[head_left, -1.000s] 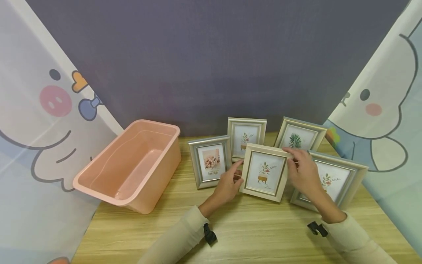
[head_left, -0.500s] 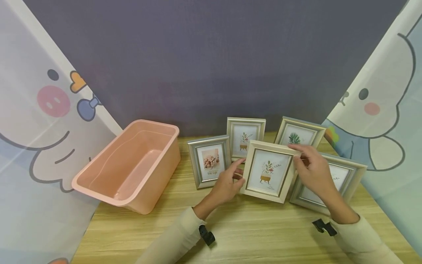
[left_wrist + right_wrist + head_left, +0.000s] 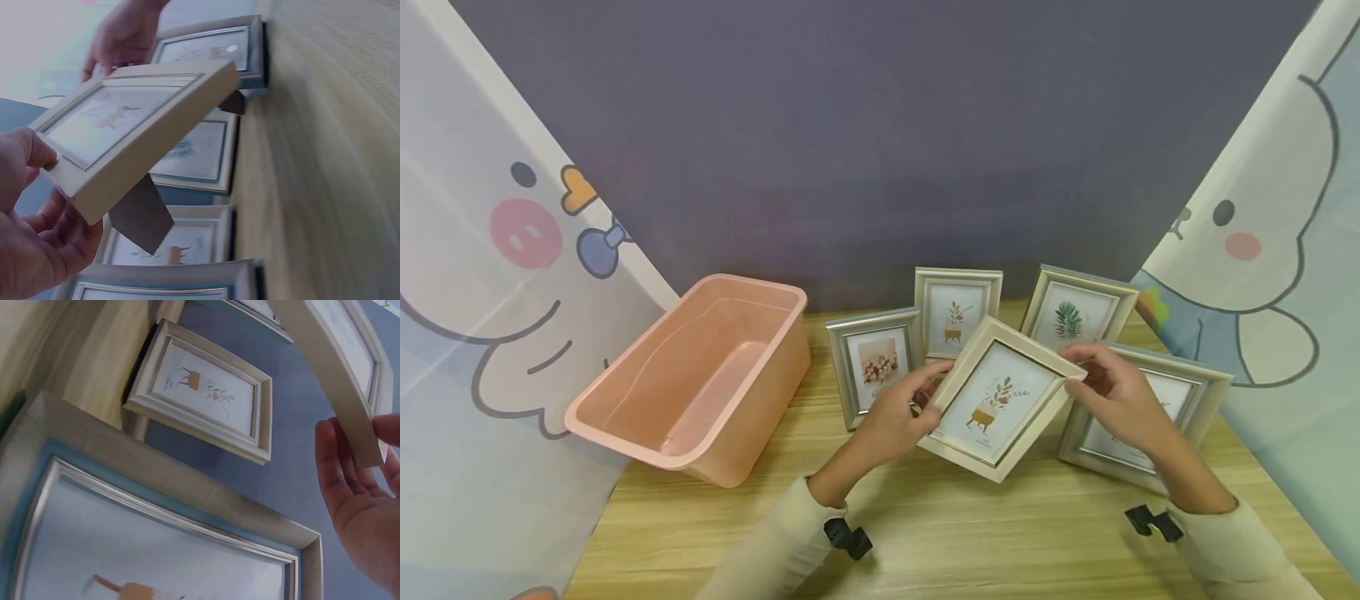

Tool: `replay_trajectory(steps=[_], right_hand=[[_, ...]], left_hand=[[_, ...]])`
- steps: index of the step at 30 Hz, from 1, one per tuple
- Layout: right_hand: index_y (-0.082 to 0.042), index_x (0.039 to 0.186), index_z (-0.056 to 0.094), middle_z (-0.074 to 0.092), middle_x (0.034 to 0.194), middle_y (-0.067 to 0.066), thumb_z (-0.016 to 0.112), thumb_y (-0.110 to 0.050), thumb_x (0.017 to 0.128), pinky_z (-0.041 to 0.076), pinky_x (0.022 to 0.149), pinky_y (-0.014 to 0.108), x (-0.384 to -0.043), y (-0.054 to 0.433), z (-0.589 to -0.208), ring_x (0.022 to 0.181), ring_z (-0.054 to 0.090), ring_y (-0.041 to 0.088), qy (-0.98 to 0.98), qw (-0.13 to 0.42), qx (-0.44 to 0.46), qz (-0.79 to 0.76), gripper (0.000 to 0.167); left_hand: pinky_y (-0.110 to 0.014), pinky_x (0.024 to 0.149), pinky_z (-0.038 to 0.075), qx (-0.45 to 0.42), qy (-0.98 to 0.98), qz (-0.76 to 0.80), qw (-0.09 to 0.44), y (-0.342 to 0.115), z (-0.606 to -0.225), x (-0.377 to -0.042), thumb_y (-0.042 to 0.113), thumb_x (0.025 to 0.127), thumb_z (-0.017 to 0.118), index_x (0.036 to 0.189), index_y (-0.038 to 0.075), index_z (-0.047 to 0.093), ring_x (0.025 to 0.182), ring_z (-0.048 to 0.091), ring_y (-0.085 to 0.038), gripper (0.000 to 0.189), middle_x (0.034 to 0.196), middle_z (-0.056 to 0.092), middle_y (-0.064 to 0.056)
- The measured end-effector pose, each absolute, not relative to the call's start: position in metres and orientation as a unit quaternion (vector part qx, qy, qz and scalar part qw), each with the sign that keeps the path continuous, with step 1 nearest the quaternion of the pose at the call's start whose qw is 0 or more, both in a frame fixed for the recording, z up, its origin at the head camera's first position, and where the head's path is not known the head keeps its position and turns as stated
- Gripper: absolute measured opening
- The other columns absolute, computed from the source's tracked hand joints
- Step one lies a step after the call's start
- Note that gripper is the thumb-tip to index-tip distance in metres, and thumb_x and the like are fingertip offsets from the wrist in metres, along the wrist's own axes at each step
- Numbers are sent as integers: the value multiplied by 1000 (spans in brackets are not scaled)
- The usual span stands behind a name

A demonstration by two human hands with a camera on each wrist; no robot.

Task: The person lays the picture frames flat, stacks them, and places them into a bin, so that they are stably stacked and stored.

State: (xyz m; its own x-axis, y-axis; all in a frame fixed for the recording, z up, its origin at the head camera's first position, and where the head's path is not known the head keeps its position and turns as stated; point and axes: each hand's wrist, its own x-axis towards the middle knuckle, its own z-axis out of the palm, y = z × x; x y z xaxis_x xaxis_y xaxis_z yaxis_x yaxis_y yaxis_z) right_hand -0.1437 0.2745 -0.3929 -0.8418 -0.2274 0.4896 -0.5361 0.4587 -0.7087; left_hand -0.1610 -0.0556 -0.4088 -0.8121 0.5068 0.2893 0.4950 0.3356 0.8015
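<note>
One cream picture frame [image 3: 1000, 400] is held tilted above the worktop [image 3: 985, 546], between its side edges, left hand [image 3: 891, 417] and right hand [image 3: 1123, 404] pinching either side, presumably for steadiness, prop stand [image 3: 142, 215] out behind.

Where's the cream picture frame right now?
In the head view, the cream frame is right of centre, held tilted between the left hand and right hand, with the green-leaf frame behind it.

Surroundings check

Can see pink bin [image 3: 771, 396] on wood-grain table [image 3: 985, 546], left side, open top up. Have dark grey backdrop [image 3: 880, 150] behind. Also have pale cartoon sheets [image 3: 445, 275] both sides: pink-snouted character [image 3: 512, 325] left, pink-cheeked character [image 3: 1262, 217] right.
</note>
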Motion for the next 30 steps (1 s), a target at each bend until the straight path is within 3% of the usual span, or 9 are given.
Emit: replay_trajectory(steps=[6, 10, 14, 17, 25, 30], right_hand=[[5, 122, 57, 62, 114, -19, 63, 14, 91, 55, 73, 14, -142, 272, -405, 95, 64, -3, -827, 130, 245, 489, 33], [2, 121, 56, 63, 111, -18, 65, 10, 93, 55, 74, 15, -139, 269, -412, 96, 65, -3, -834, 114, 234, 486, 31], [2, 117, 55, 61, 108, -14, 67, 11, 91, 56, 74, 16, -139, 265, -421, 93, 65, -1, -838, 100, 240, 481, 30], [1, 114, 55, 60, 103, -10, 69, 11, 89, 56, 74, 18, -139, 262, -428, 87, 64, 0, -844, 91, 242, 469, 30], [-4, 107, 55, 63, 97, 5, 75, 2, 88, 60, 73, 24, -139, 253, -445, 85, 67, 1, -862, 58, 245, 440, 28], [-5, 106, 55, 68, 96, 8, 76, -3, 89, 61, 72, 26, -138, 250, -457, 84, 70, 5, -867, 26, 264, 422, 28]], left_hand=[[-20, 66, 53, 336, 836, 431, -51, -66, -396, -158, 5, 89, 58, 146, 22, 56, 84, 65, -9, 60, 105, 72, -2], [-20, 63, 46, 336, 857, 382, -83, -71, -390, -155, 7, 91, 59, 143, 26, 59, 82, 57, -8, 56, 97, 67, 1], [-22, 64, 40, 341, 871, 332, -122, -76, -384, -151, 8, 93, 60, 140, 26, 62, 79, 48, -8, 51, 100, 67, 2], [-21, 65, 40, 355, 872, 299, -156, -79, -381, -149, 6, 94, 62, 137, 24, 65, 77, 48, -8, 47, 109, 71, 1], [-19, 63, 38, 383, 872, 233, -199, -81, -375, -146, 3, 94, 64, 132, 24, 69, 76, 49, -9, 43, 103, 69, 0], [-23, 69, 46, 391, 875, 191, -213, -80, -376, -146, 1, 91, 67, 128, 24, 72, 79, 54, -10, 44, 101, 69, 1]])
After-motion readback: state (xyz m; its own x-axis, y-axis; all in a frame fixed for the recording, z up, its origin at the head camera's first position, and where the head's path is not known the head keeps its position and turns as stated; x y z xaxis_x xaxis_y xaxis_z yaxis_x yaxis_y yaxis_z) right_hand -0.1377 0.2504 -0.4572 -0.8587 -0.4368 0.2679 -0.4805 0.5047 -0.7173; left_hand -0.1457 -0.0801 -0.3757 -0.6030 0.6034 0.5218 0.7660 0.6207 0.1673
